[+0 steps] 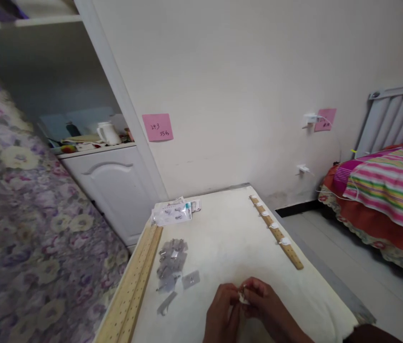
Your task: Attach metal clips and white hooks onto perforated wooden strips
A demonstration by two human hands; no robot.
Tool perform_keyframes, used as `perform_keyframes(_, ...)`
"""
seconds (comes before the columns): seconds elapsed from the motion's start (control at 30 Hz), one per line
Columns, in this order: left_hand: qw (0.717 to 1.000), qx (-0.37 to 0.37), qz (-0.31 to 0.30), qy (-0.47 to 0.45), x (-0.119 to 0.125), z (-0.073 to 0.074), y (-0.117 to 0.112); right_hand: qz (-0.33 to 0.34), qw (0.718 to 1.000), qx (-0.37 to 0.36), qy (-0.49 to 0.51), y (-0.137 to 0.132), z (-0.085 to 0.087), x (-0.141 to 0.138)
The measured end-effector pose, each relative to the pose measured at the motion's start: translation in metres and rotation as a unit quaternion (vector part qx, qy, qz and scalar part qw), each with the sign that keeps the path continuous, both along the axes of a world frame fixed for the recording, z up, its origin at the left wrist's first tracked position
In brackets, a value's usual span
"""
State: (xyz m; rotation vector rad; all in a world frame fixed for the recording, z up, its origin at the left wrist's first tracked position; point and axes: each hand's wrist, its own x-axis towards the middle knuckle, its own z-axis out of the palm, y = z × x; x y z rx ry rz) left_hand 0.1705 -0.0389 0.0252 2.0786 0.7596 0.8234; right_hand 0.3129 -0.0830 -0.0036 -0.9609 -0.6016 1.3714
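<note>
Fingers (228, 289) together, tips clamped: left hand (221, 312) and right hand (269, 305) meet on one small white piece (243, 299). Tips cover most of it, so I can't tell its shape or which way it faces.

My read: fiddly pinch work. Best done with one hand as a steady vice, the other making short, light moves. Wrists low over the table (223, 243), so a drop lands there. Oversqueeze could flick the piece away.

Room, big to small: white wall (230, 95) ahead of my fingers; floral curtain (40, 228) well off left; cupboard (115, 190) beyond and left; bed (390, 186) beyond and right, striped cover on it. White jug (109, 133) on the cupboard's shelf. Two pink notes (157, 127) on the wall, plus two white plugs (302, 169) ahead and right.

Tabletop, same order: two long drilled wooden strips (147, 267) side by side, left of my fingers. Shorter drilled strip (296, 262) ahead and right, five white fittings (285, 241) along it. Clear packets (173, 215) at the far left corner. Nearer, grey sachets (171, 267) heaped, one lying apart (191, 279) toward my fingers; a grey band-like piece (167, 303) nearest me.
</note>
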Motion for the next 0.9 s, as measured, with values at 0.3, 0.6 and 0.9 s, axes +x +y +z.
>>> perform_keyframes(0.3, 0.979, -0.201, -0.021, -0.029, 0.035, 0.003, -0.005, -0.099, 0.976, -0.017, -0.192, -0.005, 0.002, 0.031)
perform_keyframes(0.6, 0.984, -0.175, 0.026, -0.022, 0.074, -0.001, 0.002, -0.101, 0.965, -0.015, -0.24, -0.02, 0.016, 0.063)
perform_keyframes(0.9, 0.964, -0.253, 0.006, -0.077, 0.119, -0.007, 0.001, -0.117, 0.965, -0.006, -0.235, -0.032, 0.019, 0.108)
